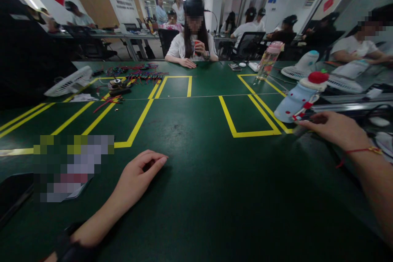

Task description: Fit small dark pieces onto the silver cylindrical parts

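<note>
My left hand [141, 176] rests on the green table [190, 180], its thumb and fingertips drawn together with nothing visible between them. At the right, my right hand [336, 129] is closed in a pinch just beside the base of a light blue bottle [291, 102] with a red knitted-looking top and a red-and-white strap. Some dark, blurred thing shows below those fingertips, and I cannot make out what they hold. Whether they touch the bottle or its strap I cannot tell.
Yellow tape [258, 134] marks outlines on the table. A bundle of coloured wires [144, 74] and a white fan [69, 82] lie at the back left. A clear pink-lidded bottle [268, 63] stands at the back right. Across the table sits a person [193, 37] holding something red.
</note>
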A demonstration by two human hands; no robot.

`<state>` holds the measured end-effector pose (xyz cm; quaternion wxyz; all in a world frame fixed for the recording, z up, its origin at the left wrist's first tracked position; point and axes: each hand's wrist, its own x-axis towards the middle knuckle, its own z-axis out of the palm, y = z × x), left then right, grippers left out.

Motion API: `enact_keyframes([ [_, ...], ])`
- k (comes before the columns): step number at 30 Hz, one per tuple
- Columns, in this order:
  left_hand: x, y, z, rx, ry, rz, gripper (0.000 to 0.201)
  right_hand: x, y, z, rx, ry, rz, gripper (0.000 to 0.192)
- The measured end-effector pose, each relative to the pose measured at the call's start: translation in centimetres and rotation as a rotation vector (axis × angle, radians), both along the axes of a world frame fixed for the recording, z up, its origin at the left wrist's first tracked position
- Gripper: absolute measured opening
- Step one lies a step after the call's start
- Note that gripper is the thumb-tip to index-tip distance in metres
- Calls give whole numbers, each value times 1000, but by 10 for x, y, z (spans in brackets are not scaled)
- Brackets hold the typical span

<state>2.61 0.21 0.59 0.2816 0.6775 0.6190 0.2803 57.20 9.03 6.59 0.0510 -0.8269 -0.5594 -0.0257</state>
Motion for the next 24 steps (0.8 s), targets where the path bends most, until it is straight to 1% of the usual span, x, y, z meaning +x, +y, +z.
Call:
enact_keyframes([
  [2,0,0,0,5,-1,1,27,1,0,-1,34,26,86,48],
  [4,0,0,0,6,-2,-1,27,-3,0,-2,81,39,161,42],
  [6,1,0,0,6,-1,-1,27,-16,-2,-3,137,60,258,37],
  [7,1,0,1,6,0,0,27,-28,-5,-3,165,81,323,36],
  [9,2,0,1,6,3,1,27,-62,-14,-4,217,140,476,37],
  [12,4,0,2,6,4,3,28,-132,-40,-11,257,263,722,41],
  [13,4,-1,3,7,4,5,28,-155,-50,-15,251,323,826,39],
  [14,4,-1,3,8,4,7,29,-177,-61,-19,235,427,954,37],
  [16,4,-1,3,12,7,8,30,-209,-79,-28,190,603,1121,36],
  [18,3,-1,3,14,9,2,30,-227,-91,-37,144,718,1190,38],
  [20,3,-1,2,16,9,-9,29,-234,-96,-46,108,766,1211,40],
  [22,7,-1,3,24,7,-14,29,-235,-97,-53,90,803,1215,42],
  [24,18,-3,6,41,-5,-33,28,-235,-97,-58,56,878,1163,50],
])
